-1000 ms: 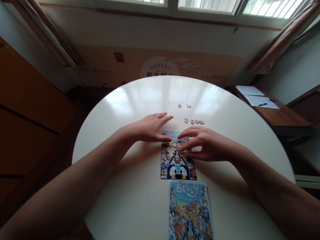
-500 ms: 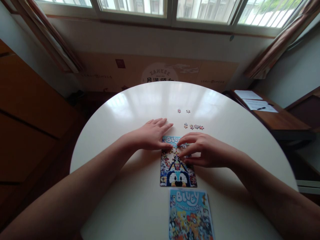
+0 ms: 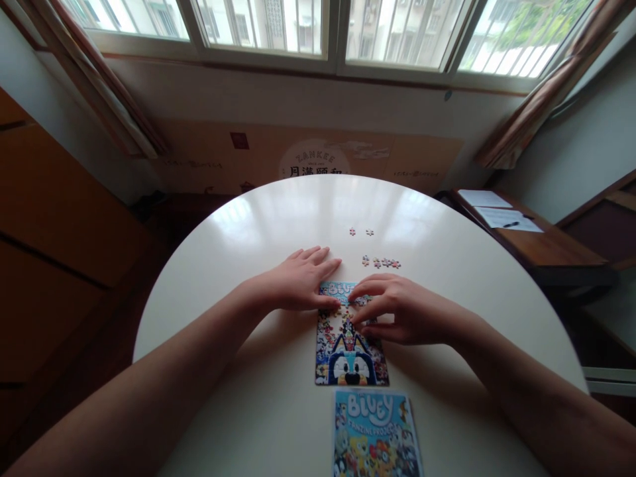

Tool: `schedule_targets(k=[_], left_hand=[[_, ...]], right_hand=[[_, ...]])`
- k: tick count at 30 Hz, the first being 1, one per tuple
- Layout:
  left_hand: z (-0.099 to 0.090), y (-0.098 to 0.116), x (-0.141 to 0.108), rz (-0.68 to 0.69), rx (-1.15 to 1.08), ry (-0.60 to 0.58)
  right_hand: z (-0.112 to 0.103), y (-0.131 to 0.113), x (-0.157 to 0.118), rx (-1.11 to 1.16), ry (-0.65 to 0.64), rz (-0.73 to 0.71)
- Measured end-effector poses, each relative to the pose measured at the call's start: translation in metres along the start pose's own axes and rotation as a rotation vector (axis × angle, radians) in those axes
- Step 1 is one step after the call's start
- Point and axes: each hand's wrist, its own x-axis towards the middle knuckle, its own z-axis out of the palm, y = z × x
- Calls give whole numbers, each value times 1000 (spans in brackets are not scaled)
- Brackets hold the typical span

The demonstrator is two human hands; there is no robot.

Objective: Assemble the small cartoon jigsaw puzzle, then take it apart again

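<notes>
A partly assembled jigsaw puzzle (image 3: 352, 364) lies on the round white table, showing a blue cartoon dog's face at its near end and a gap with the pale board around its middle. My left hand (image 3: 303, 281) rests flat with fingers spread on the table, its thumb on the puzzle's upper left edge. Over the puzzle's right side is my right hand (image 3: 397, 308), fingers bent and apart, fingertips touching down near the gap. No piece shows between them. Loose puzzle pieces (image 3: 377, 263) lie in a short row beyond the puzzle.
Two more pieces, a left one (image 3: 352, 232) and a right one (image 3: 370, 232), lie farther back. A printed picture sheet (image 3: 376, 430) sits nearest me on the white table (image 3: 209, 278). To the right, a wooden desk (image 3: 561, 246) holds papers (image 3: 509, 218) and a pen.
The view has tilted up slightly, so everything sits a little lower in the picture. Both hands keep nearly the same place on the puzzle.
</notes>
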Motion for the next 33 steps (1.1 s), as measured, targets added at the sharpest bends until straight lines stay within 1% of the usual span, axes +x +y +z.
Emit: schedule_targets(k=[8,12,15,17,20,22,25,27,29,33], left_hand=[[-11,0,-7,-27,-46,-7],[-9,-1,-7,-26,-19,-25],[-8,0,-7,-21,-13,-25],[-9,1,-7,-29,-17,-33],[-10,2,-7,-41,-28,-41],[-9,1,-6,-37,-33,-25],[-8,-1,-5,-27,-46,-8],[-8,-1,-5,-29,-52,-12],[-9,-1,-5,-35,-57,-21],[-10,1,-4,-44,-71,-17]], right_hand=[[0,-3,1,16,31,2],[0,-3,1,5,95,8],[-3,3,-1,-16,210,25],[-6,10,-2,-24,334,65],[-11,22,-6,-41,566,179],[-13,30,-10,-59,725,273],[-12,42,-14,-56,907,417],[-10,50,-16,-23,971,495],[-9,57,-18,16,1002,548],[-5,67,-18,59,1016,582]])
